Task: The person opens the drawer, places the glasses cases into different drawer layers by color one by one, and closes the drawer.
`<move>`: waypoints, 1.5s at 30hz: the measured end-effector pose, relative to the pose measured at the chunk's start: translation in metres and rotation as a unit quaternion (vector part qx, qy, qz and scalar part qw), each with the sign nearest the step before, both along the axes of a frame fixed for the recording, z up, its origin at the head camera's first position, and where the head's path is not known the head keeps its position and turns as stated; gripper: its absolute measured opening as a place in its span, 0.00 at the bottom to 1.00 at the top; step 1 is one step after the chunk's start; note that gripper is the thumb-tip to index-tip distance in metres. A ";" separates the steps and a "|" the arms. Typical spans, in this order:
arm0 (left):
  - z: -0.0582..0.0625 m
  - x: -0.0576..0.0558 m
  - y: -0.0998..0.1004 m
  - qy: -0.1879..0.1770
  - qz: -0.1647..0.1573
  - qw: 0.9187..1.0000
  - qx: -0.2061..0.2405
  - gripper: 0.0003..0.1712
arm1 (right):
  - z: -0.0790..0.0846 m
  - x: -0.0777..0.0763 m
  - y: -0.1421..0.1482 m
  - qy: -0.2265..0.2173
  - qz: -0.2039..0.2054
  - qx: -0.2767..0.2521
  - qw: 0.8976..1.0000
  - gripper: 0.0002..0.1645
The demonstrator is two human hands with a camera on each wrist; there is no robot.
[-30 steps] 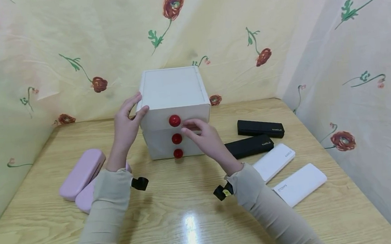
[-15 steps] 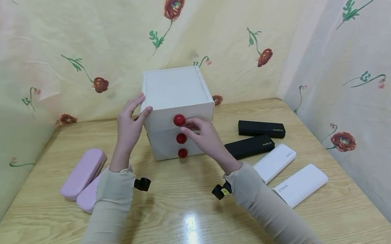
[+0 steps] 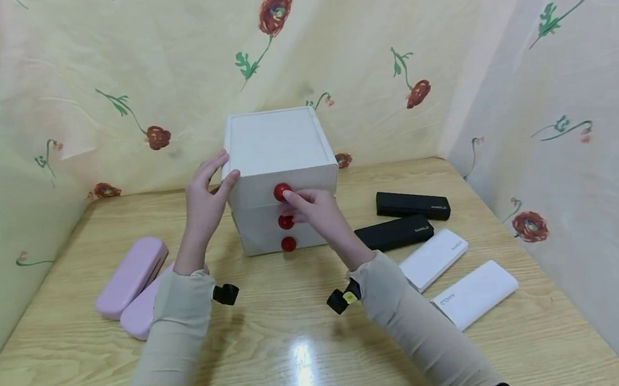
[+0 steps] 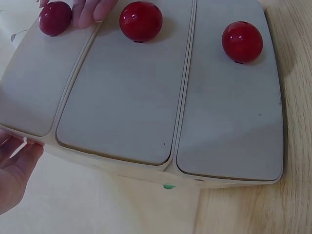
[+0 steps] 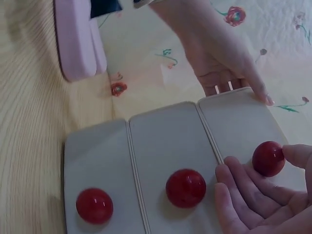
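Observation:
A small white drawer cabinet (image 3: 279,140) with three drawers stands at the back of the table, all drawers flush in the wrist views. My left hand (image 3: 204,203) rests against its upper left side, thumb at the front top corner and fingers spread along the edge. At the top drawer, my right hand (image 3: 319,210) pinches the red round knob (image 5: 268,158) between thumb and index finger. Its other fingers extend below, in front of the middle red knob (image 4: 140,21), which they partly cover in the head view. The bottom red knob (image 4: 242,42) is untouched.
Two lilac glasses cases (image 3: 133,277) lie by the left forearm, which partly covers one. Right of the cabinet lie two black cases (image 3: 412,204) and two white cases (image 3: 476,295). Flower-patterned cloth (image 3: 351,40) hangs behind and at both sides of the wooden table (image 3: 268,346).
The cabinet has shifted slightly right with my left hand on it. My right thumb has moved up from between the knobs onto the top knob, and the lower fingers have spread below it.

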State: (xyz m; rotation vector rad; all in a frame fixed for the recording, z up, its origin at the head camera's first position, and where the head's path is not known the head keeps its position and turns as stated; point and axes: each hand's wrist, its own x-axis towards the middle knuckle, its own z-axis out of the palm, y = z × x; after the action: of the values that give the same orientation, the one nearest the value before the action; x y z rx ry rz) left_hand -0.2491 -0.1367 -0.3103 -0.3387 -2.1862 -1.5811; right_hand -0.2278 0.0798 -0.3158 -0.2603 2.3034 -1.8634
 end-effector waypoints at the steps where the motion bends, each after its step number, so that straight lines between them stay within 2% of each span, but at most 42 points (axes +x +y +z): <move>1: 0.000 0.001 0.000 0.000 0.000 1.000 0.001 0.27 | 0.000 0.000 -0.001 -0.007 0.002 -0.009 1.000 0.25; 6: -0.001 0.003 0.000 0.005 0.000 1.000 0.004 0.26 | -0.002 -0.002 -0.004 -0.042 -0.002 -0.049 0.998 0.26; 12: -0.003 0.004 0.000 0.010 0.000 1.000 0.008 0.25 | -0.002 -0.002 -0.007 -0.055 -0.019 -0.072 0.996 0.28; 22: -0.003 0.004 -0.001 0.010 -0.002 1.000 0.011 0.25 | -0.002 -0.004 -0.010 -0.051 -0.041 -0.068 0.996 0.27; 26: 0.012 0.017 0.004 0.001 -0.003 1.000 0.001 0.24 | -0.002 -0.003 -0.010 -0.050 -0.039 -0.063 0.996 0.26; 28: 0.013 0.018 0.004 -0.002 -0.005 1.000 0.000 0.24 | -0.002 -0.003 -0.010 -0.050 -0.040 -0.063 0.996 0.26; 29: 0.014 0.018 0.004 -0.003 -0.006 1.000 -0.001 0.24 | -0.002 -0.002 -0.010 -0.049 -0.040 -0.062 0.996 0.27; 33: 0.000 0.005 -0.003 0.005 -0.014 1.000 0.003 0.25 | -0.003 -0.001 -0.009 -0.048 -0.041 -0.065 0.996 0.27; 39: -0.001 0.004 -0.006 0.004 -0.032 0.999 0.002 0.25 | -0.004 0.002 -0.008 -0.047 -0.037 -0.065 0.996 0.27; 45: 0.002 0.005 -0.012 -0.012 -0.053 0.998 -0.013 0.25 | -0.004 0.005 -0.008 -0.039 -0.034 -0.067 0.996 0.26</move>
State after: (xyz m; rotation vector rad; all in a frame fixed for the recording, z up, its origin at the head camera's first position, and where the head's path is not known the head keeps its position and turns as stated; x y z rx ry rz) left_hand -0.2444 -0.1483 -0.3084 -0.4525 -2.2419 -1.6209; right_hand -0.2223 0.0719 -0.3201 -0.1250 2.1654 -2.0260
